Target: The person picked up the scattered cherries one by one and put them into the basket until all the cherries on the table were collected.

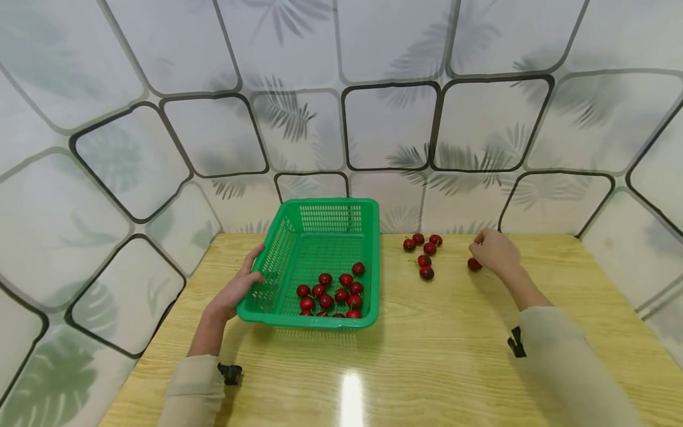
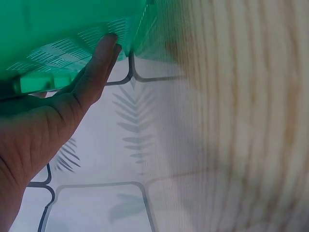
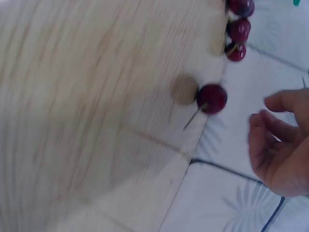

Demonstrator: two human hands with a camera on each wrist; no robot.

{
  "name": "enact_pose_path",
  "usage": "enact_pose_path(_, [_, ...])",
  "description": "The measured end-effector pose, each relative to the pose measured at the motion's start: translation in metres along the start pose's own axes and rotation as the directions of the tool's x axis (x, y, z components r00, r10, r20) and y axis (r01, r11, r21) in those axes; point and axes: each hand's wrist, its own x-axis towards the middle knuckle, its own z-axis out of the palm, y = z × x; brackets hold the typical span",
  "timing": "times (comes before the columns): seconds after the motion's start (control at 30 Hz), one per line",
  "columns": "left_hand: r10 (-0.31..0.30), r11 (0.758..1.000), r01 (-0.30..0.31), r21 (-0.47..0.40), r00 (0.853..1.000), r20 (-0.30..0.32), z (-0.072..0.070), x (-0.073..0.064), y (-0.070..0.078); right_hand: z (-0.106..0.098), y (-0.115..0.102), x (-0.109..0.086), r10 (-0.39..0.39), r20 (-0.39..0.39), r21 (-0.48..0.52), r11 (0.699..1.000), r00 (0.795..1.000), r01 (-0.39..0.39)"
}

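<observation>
In the head view a green plastic basket (image 1: 308, 321) stands on the table with several dark red cherries (image 1: 326, 301) gathered at its near right. My left hand (image 1: 239, 292) holds the basket's left side, with the thumb over the rim and the fingers outside. The left wrist view shows this hand (image 2: 63, 108) against the slotted wall. My right hand (image 1: 496, 254) hovers beside a single cherry (image 1: 474, 264) on the right. In the right wrist view a gap separates that cherry (image 3: 212, 98), its stem showing, from the loosely bent fingers of the hand (image 3: 282, 145), which hold nothing.
Between the basket and my right hand, several loose cherries (image 1: 425, 262) lie on the wooden table (image 1: 427, 356). A patterned wall covering (image 1: 389, 130) rises behind the table's far edge and along both sides.
</observation>
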Motion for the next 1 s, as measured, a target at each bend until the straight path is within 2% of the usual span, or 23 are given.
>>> enact_pose_path(0.07, [-0.002,1.000,0.002,-0.003,1.000,-0.002,0.000,0.000,0.000,-0.007,0.013,-0.005,0.002,0.104,-0.043,0.999,0.995,0.002])
enact_pose_path(0.17, [-0.003,1.000,0.003,-0.011,1.000,-0.007,-0.001,-0.001,0.001,-0.011,0.026,-0.012,-0.022,0.218,-0.090,0.995,0.976,0.043])
enact_pose_path(0.3, [-0.001,1.000,0.001,-0.016,1.000,-0.018,-0.003,-0.002,0.002,-0.006,0.035,-0.019,-0.047,0.263,-0.105,0.991,0.964,0.077])
enact_pose_path(0.5, [0.002,1.000,-0.002,-0.007,1.000,0.003,-0.001,-0.001,0.000,0.009,0.042,-0.024,-0.037,0.205,-0.114,0.992,0.978,0.062])
enact_pose_path(0.77, [0.007,1.000,-0.007,0.008,1.000,-0.009,0.000,0.001,-0.001,0.013,0.048,-0.026,-0.031,0.131,-0.094,0.995,0.991,0.044])
enact_pose_path(0.9, [0.009,1.000,-0.009,0.014,1.000,-0.006,0.000,-0.001,0.002,0.010,0.038,-0.028,-0.057,0.064,-0.070,0.996,0.996,0.061])
enact_pose_path(1.0, [0.013,1.000,-0.013,0.017,1.000,-0.002,0.000,-0.002,0.002,0.007,0.019,-0.031,-0.104,-0.016,-0.058,0.993,0.994,0.102])
